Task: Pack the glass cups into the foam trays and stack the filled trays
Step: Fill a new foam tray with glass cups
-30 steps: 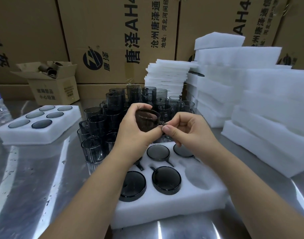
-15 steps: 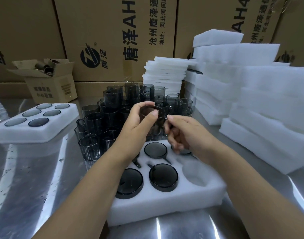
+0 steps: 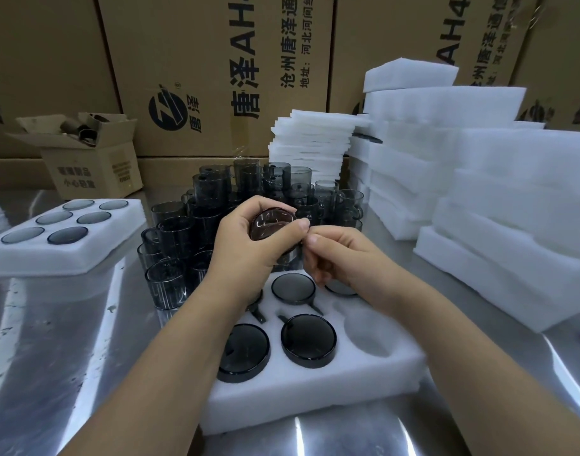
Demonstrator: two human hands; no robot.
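— One glass cup (image 3: 271, 224) in play on your feed?

— Yes, from my remote seat I count one. My left hand (image 3: 245, 250) grips it around the body, one round end tilted toward the camera, thumb on the near edge. My right hand (image 3: 342, 256) has its fingers curled, with thumb and fingertips pinching at the cup's handle side. Both hands hold it in the air, fingertips close together.

— What sits under them?

— Directly below my hands lies a foam tray (image 3: 315, 401). Four packed cups (image 3: 308, 343) show in its pockets as dark discs. Two lie toward me from the hands, one right beneath them, and one is half hidden under my right hand. An empty pocket (image 3: 367, 339) lies below my right forearm.

— And further out?

— Just beyond my hands stands a crowd of loose cups (image 3: 212, 192) in dark glass, some stacked on others. Well out from my left hand is a filled tray (image 3: 68, 260) with six discs showing. Off my right hand rise stacked foam trays (image 3: 512, 209). Beyond my fingertips is a pile of thin foam sheets (image 3: 311, 143). All of it rests on a shiny metal table (image 3: 51, 357). Far past my left hand sits a small open carton (image 3: 94, 167), and large printed cartons (image 3: 216, 77) wall off the back.
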